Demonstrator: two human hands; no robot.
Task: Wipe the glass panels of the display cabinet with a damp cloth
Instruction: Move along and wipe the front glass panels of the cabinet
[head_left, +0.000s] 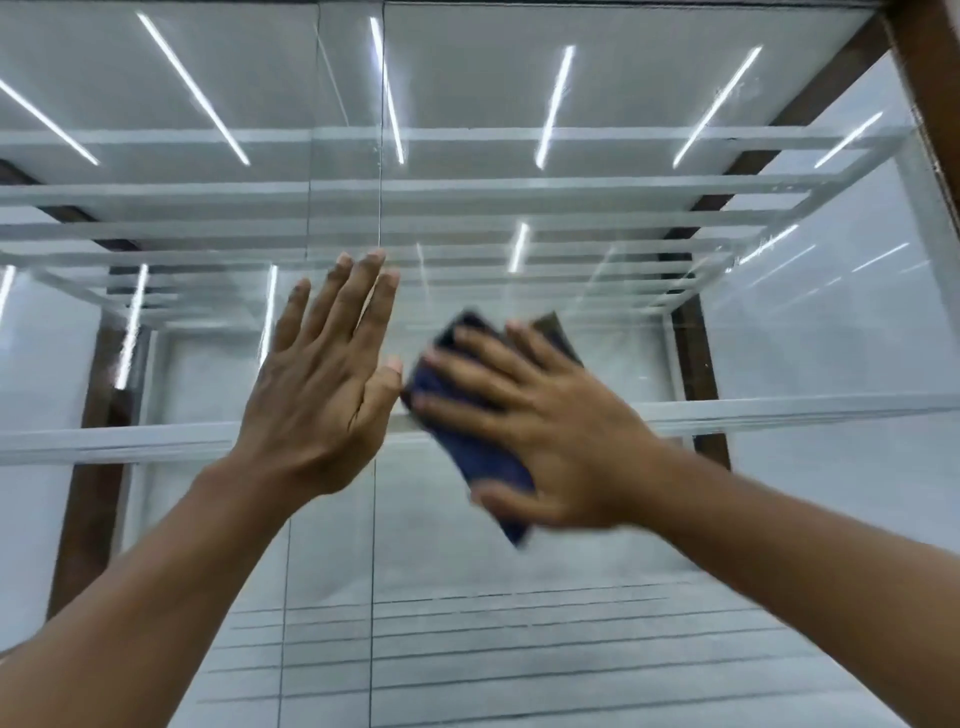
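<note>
Right hand (550, 431) is lying flat with its fingers spread and straight, pressing a folded dark blue cloth (483, 462) against the right glass panel (597, 582) of the display cabinet. Palm and fingers are covering most of the cloth, with its corners sticking out above the fingertips and below the thumb. Hand and cloth are both showing some blur. The cloth is sitting near the left edge of that panel, just right of the vertical seam (375, 571) where the two panels are meeting, and level with a glass shelf (789, 410) inside.

Left hand (322, 395) is open as well, holding nothing, with its fingers straight, close together and pointing up. It is facing the left glass panel (197, 374) at its right edge, its fingertips reaching the seam and its thumb lying just beside the cloth. Whether the palm is touching the glass cannot be told.

Long white light strips (556, 104) are reflecting across the upper glass, and a brown wooden frame (924, 78) is running down the top right corner.
</note>
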